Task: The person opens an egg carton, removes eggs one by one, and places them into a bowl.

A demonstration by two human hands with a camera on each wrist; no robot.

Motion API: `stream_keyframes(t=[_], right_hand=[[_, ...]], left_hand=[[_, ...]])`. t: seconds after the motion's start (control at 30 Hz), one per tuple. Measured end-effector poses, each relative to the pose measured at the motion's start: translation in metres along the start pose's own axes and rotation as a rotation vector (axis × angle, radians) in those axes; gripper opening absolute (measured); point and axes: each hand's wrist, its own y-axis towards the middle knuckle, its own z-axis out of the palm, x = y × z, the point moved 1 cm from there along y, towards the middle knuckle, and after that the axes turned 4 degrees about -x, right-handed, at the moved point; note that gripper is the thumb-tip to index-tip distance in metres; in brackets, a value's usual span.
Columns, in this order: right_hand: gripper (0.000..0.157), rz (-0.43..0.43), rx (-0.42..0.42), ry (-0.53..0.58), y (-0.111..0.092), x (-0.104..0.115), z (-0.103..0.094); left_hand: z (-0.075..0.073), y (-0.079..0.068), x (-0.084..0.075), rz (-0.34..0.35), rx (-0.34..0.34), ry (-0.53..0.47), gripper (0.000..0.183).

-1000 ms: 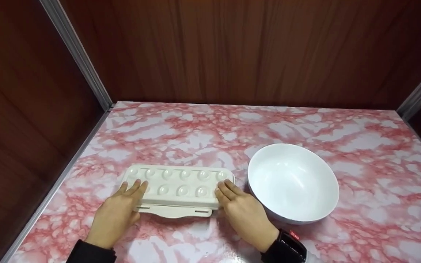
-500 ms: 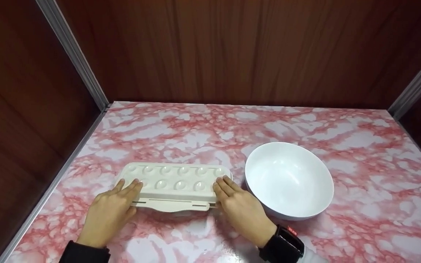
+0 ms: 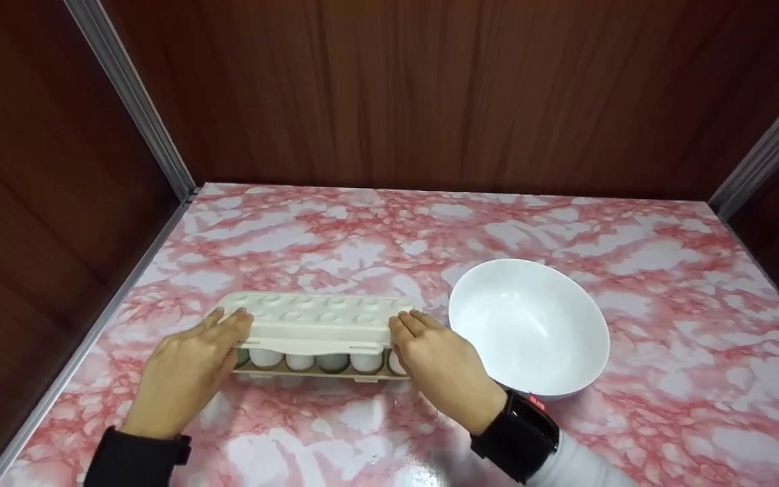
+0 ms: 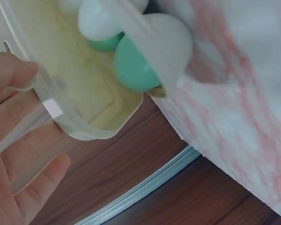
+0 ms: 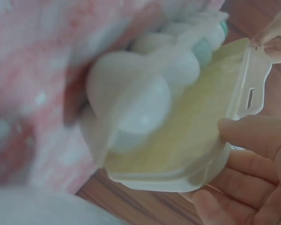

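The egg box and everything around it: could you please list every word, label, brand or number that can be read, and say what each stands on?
No text can be read.
Red tab on the watch-like black band: pale marks, too small and blurred to read.
Egg box, eggs and white bowl: no lettering visible.

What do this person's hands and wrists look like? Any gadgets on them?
Both are ungloved human hands. The left hand has a black cuff or band at its wrist. The right hand has a black strap with a glossy dark face, a small red tag, and a pale sleeve behind it.
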Motion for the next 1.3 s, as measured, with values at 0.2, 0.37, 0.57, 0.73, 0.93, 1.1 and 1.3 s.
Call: stream_keyframes(t=[0.2, 0.37, 0.57, 0.73, 0.93, 1.1, 1.3], right_hand=[[0.017, -0.001, 0.019, -0.008, 0.029, -0.001, -0.013], [0.006, 0.070, 0.143, 0.162, 0.051, -0.010, -0.023], [0.014, 0.136, 0.232, 0.250, 0.067, -0.026, -0.032], [0.016, 0.143, 0.205, 0.232, 0.081, -0.043, -0.036], [0.029, 0.181, 0.248, 0.264, 0.094, -0.056, -0.031], [0.034, 0.194, 0.271, 0.331, 0.101, -0.063, -0.020], [0.032, 0.242, 0.271, 0.379, 0.108, -0.072, -0.012]], left_hand=[[-0.014, 0.019, 0.011, -0.012, -0.028, -0.018, 0.033], [-0.024, 0.033, 0.018, -0.086, 0.011, -0.056, 0.029], [-0.024, 0.056, 0.023, -0.123, -0.006, -0.052, 0.012], [-0.016, 0.083, 0.025, -0.172, -0.016, -0.038, 0.005], [-0.004, 0.098, 0.025, -0.257, 0.008, -0.070, 0.010], [0.007, 0.104, 0.025, -0.339, 0.059, -0.100, 0.011], [0.018, 0.115, 0.030, -0.398, 0.085, -0.126, 0.012]])
